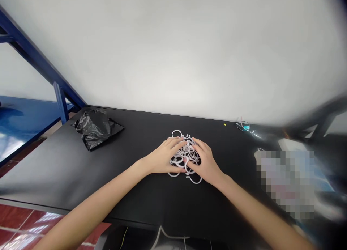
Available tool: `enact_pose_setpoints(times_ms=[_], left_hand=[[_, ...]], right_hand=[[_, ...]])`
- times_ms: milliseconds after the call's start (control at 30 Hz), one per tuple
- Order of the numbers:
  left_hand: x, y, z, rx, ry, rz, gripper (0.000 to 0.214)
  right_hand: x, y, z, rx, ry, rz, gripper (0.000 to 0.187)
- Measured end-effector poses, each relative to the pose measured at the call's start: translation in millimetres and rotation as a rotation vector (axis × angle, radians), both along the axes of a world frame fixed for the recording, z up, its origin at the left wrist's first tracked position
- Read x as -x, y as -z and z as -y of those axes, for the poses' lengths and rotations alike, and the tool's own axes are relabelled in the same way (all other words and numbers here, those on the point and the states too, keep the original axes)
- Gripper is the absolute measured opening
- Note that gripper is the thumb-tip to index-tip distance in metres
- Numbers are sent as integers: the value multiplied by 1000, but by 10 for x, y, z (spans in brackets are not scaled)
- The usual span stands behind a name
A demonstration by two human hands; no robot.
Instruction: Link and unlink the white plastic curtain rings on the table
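Note:
A tangled pile of white plastic curtain rings (179, 160) lies on the black table (141, 203). My left hand (164, 156) cups the pile from the left, its fingers curved over the top and its thumb along the near side. From the other side my right hand (206, 163) curls round the rings, fingertips and thumb pressing among them. Several rings stick out past the hands at the far and near edges. Some rings stay hidden under the fingers.
A crumpled black plastic bag (94, 128) lies at the table's left. Eyeglasses (243, 127) rest near the wall at right, by a small yellow bit (225, 124). Blurred packages (290, 181) lie at far right. A blue metal frame (48, 63) rises at left.

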State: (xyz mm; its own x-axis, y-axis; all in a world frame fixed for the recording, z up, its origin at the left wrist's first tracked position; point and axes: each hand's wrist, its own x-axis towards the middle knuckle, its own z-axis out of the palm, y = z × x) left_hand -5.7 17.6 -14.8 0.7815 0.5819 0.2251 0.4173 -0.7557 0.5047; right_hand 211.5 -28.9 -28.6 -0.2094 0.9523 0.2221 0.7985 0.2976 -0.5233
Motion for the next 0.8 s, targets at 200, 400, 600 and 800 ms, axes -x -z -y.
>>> enact_pose_setpoints(times_ms=[200,400,600,800], left_hand=[[26,-33,-70,33,-80,89,57],[109,-25,-53,45,-128,90,68],[152,7,-82,55,-132,14,95],[127,73,-88,73,-175,-36,97]], right_hand=[[-12,0,-84,-60,67,-140,37],[-107,-68,-47,-25,22,-243,36],[-190,-123,-17,47,18,-387,27],[-194,-115,-7,48,-15,-186,51]])
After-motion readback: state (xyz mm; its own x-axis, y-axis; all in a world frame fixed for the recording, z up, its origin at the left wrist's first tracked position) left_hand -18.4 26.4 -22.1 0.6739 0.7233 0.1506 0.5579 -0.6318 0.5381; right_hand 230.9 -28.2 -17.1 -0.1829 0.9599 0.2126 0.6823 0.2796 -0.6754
